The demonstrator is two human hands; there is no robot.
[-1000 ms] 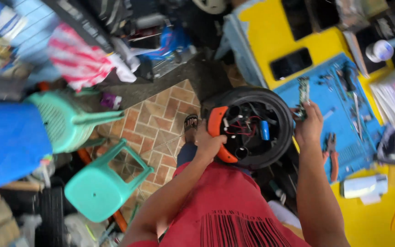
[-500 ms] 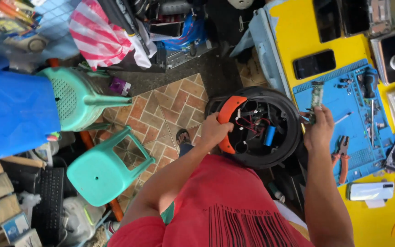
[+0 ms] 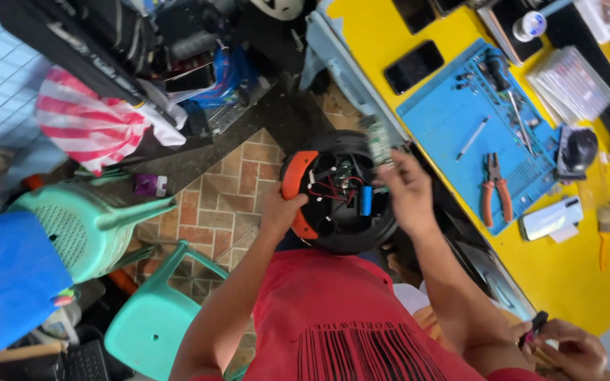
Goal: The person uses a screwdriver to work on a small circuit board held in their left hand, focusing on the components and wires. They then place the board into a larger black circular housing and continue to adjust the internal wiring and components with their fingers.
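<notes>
Since the earlier frame, the round device sits closer in toward the body and the right hand has lifted the small board higher above it; view has also swung, so the worktop now runs diagonally off to the right.

Left hand (image 3: 282, 212): closed on the orange rim section of the opened round black device (image 3: 340, 194), gripping its left edge, holding it up in front of the torso above the brick floor (image 3: 224, 204).

Right hand (image 3: 407, 192): fingers pinched narrow on a small green circuit board (image 3: 377, 143), held just above the device's upper right edge. Board's long axis runs roughly up-down in the view, away from the body. Red wires and a blue cylindrical cell (image 3: 366, 200) are exposed inside the shell, between the two hands. Right hand is the one nearer the board and the wiring; left is only bracing.

Right of the right hand: yellow worktop (image 3: 566, 282) with a blue repair mat (image 3: 460, 113), orange-handled pliers (image 3: 492, 189) on the mat, a dark phone (image 3: 412, 66) beyond it, a white phone-like slab (image 3: 549, 217) near the pliers.

Another person's hand (image 3: 566, 349) sits at the lower right, holding something small and dark; can't tell what.

Left of the left hand: two teal plastic stools (image 3: 93, 226), a red-and-white striped bag (image 3: 86, 123). Cluttered repair stall, tight space.
</notes>
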